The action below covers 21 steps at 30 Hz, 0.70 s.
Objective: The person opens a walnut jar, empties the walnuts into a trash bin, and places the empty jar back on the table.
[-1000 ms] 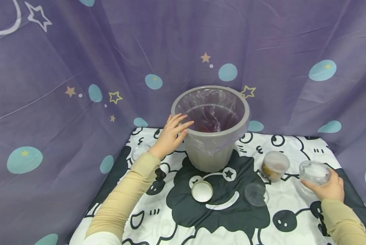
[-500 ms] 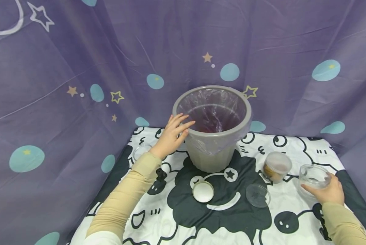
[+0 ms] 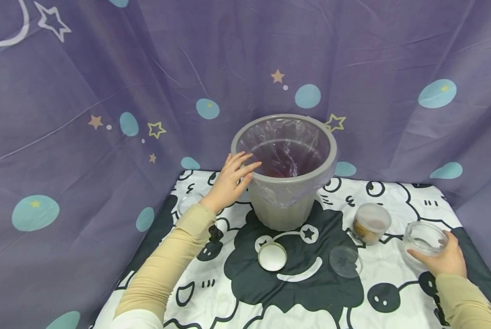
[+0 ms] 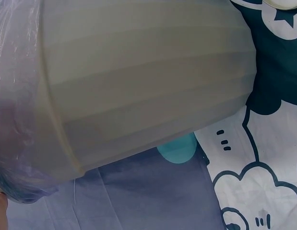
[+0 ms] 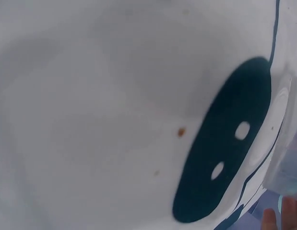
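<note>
My right hand (image 3: pixel 451 257) grips a clear round plastic tub (image 3: pixel 424 244) by its side at the right of the cloth, its open mouth facing up. In the right wrist view the tub (image 5: pixel 287 165) shows at the right edge, fingers (image 5: pixel 288 215) beside its rim. My left hand (image 3: pixel 225 188) rests at the near left rim of a grey waste bin (image 3: pixel 280 210), fingers spread and fairly straight. A see-through bag lines the bin and folds over its rim; something reddish lies deep inside. The bin's ribbed wall (image 4: pixel 148 72) fills much of the left wrist view.
A second tub (image 3: pixel 372 220), holding something brownish-yellow, stands left of my right hand. On the patterned cloth (image 3: pixel 303 315) lie a white round lid (image 3: pixel 272 257), a clear lid (image 3: pixel 345 262) and another clear round piece (image 3: pixel 186 202), partly behind my left wrist. A purple curtain (image 3: pixel 245 59) closes off the back.
My right hand and the tub have shifted slightly down and to the right, and the tub's opening is seen more plainly. The left hand stays at the bin's rim.
</note>
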Tool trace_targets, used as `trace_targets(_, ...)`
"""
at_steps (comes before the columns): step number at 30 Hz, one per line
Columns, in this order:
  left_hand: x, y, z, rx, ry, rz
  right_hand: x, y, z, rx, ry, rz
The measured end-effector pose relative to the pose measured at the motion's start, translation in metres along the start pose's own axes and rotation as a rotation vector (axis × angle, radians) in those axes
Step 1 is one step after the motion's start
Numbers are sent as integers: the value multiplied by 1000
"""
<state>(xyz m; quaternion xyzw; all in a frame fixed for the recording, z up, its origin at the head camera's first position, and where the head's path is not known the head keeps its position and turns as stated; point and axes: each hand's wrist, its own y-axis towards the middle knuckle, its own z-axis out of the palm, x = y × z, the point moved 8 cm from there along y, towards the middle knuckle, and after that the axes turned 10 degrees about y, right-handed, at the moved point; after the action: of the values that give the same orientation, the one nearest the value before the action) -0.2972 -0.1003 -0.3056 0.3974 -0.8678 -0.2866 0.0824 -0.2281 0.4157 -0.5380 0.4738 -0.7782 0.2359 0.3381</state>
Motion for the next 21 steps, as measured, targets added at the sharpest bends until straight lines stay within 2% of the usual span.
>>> trace_targets(6, 1, -1, -1, 2, -1, -9, -7, 3, -3, 17, -50, 3)
trace_targets(16, -1, 0, 1, 27, -4, -9, -24, -7, -8, 28, -65, 87)
trace_targets(21, -1, 0, 0, 15, -6, -12, -23, -7, -10, 23, -61, 61)
